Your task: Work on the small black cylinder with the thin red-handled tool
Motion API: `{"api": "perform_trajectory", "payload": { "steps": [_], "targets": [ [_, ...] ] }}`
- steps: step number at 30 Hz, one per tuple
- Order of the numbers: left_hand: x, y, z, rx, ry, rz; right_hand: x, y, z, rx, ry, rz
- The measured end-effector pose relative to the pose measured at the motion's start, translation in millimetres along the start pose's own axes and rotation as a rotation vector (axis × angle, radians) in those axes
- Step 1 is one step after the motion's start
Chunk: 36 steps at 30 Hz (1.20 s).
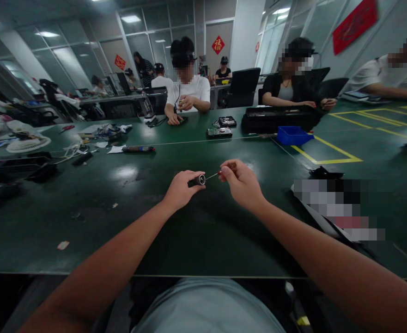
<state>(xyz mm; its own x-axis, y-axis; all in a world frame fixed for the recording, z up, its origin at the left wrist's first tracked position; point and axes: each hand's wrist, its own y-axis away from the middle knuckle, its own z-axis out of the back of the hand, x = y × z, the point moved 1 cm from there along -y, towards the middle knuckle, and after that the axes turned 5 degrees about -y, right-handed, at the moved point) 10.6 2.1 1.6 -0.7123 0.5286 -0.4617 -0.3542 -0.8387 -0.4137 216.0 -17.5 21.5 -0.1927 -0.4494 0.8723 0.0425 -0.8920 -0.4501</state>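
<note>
My left hand (181, 188) pinches a short dark cylinder with a silver-rimmed round end, like a flashlight barrel (200, 179), between thumb and fingers. That rimmed end faces right and towards me. In my right hand (242, 182) is a slim screwdriver (213, 175), its reddish-brown handle partly covered by my fingers. The thin metal shaft points left at the barrel's end. Whether the tip touches the barrel or goes inside, I cannot tell. Both hands are above the green table, near its middle.
The green table (95, 249) has its front edge by my body. A blue bin (293, 135), a black case (281, 119) and hard drives (219, 132) lie farther back. A marker-like tube (139, 149) and loose parts are at left. Papers (321, 212) lie right. Co-workers sit opposite.
</note>
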Motion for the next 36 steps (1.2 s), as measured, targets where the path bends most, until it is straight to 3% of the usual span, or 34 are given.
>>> {"api": "perform_trajectory", "payload": {
  "steps": [4,16,36],
  "targets": [
    [-0.7,-0.1,0.2,0.007,0.0,0.011,-1.7,-2.7,0.2,-0.04,-0.016,-0.072],
    [1.5,0.8,-0.5,0.013,0.047,0.01,0.4,-2.8,2.0,-0.032,-0.021,-0.084],
    [0.6,0.7,-1.5,0.021,0.068,0.006,-2.4,-1.9,2.1,-0.02,0.009,-0.027]
  ]
}}
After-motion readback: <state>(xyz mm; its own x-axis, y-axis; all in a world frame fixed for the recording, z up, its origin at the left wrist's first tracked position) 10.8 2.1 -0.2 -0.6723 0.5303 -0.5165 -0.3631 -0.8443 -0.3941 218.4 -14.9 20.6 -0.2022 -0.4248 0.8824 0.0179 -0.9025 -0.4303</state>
